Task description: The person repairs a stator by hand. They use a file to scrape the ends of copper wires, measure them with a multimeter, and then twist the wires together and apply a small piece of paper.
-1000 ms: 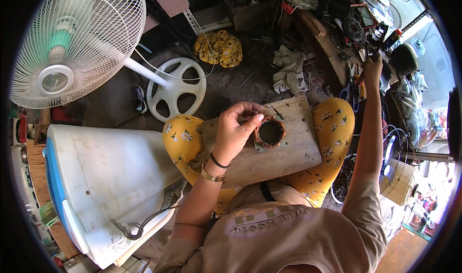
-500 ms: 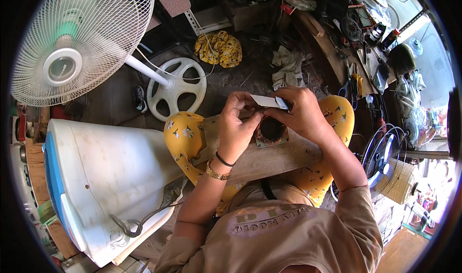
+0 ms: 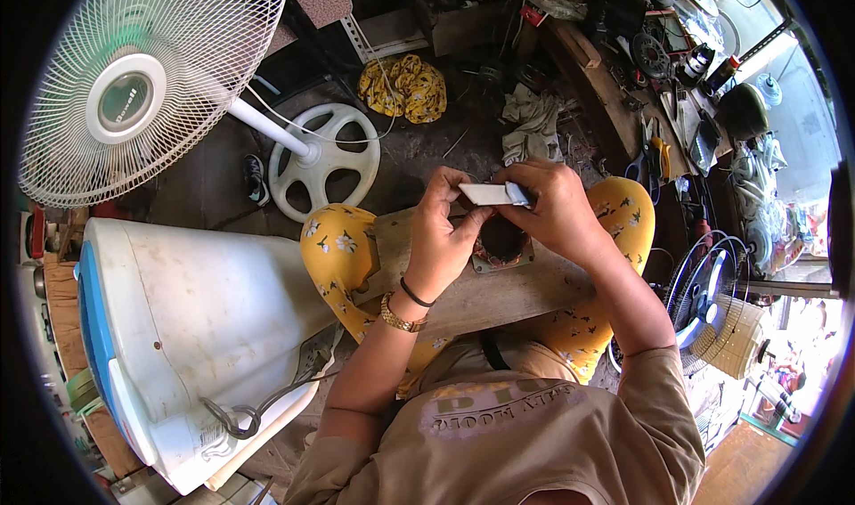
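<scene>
"Stator winding (image 3: 499, 259), copper-coloured and ring-shaped, lies on the wooden board (image 3: 508, 297) across your lap. Your hands cover its far edge."

"What am I gripping?"

"Your right hand (image 3: 554, 204), at the ring's two o'clock, is closed round the bluish end of a flat pale strip (image 3: 483, 195), which lies at twelve, just past the ring. Your left hand (image 3: 443, 233), at nine to ten, has its fingers curled by the strip's other end. I can't tell whether they pinch it, nor whether the strip is a blade."

"What's changed?"

"A second ago your right hand was out at the tool bench (image 3: 598, 95), and your left was at the ring's rim. Now both meet over the strip, so the work sits at the ring's far side and the ring is partly hidden."

"And farther out?"

"Blue-handled scissors (image 3: 635, 168) at two o'clock, a bundled yellow cloth (image 3: 401, 91) at eleven, a white pedestal fan (image 3: 126, 100) at ten, a big white tub (image 3: 214, 300) between eight and nine, and a wire fan guard (image 3: 726, 327) between three and four."
</scene>
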Demonstrator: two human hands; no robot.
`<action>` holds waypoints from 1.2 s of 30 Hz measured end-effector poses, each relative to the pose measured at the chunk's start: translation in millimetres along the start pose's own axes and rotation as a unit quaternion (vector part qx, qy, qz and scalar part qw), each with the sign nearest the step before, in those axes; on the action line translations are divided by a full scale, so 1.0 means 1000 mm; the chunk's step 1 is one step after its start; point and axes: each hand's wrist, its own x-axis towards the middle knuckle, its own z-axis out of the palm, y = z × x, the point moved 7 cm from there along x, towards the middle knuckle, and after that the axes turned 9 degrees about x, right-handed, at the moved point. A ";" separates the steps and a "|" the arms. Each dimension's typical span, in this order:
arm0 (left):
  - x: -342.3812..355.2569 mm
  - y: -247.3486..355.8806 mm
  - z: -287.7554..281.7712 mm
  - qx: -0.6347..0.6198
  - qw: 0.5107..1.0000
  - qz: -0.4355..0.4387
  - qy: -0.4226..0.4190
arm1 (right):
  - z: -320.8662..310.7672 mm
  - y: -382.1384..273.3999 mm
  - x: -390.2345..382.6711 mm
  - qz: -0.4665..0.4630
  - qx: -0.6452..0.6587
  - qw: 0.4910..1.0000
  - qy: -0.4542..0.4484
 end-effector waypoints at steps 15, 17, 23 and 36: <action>-0.006 -0.016 -0.002 -0.106 0.990 -0.090 0.036 | 0.004 -0.012 -0.032 0.093 0.119 0.982 -0.110; -0.007 -0.017 -0.002 -0.093 0.992 -0.078 0.036 | 0.005 -0.011 -0.032 0.112 0.136 0.976 -0.126; -0.009 -0.014 -0.001 -0.107 0.991 -0.073 0.031 | 0.008 -0.010 -0.032 0.121 0.114 0.974 -0.151; -0.005 -0.008 0.001 -0.065 0.997 -0.038 0.019 | 0.007 -0.011 -0.032 0.114 0.131 0.975 -0.140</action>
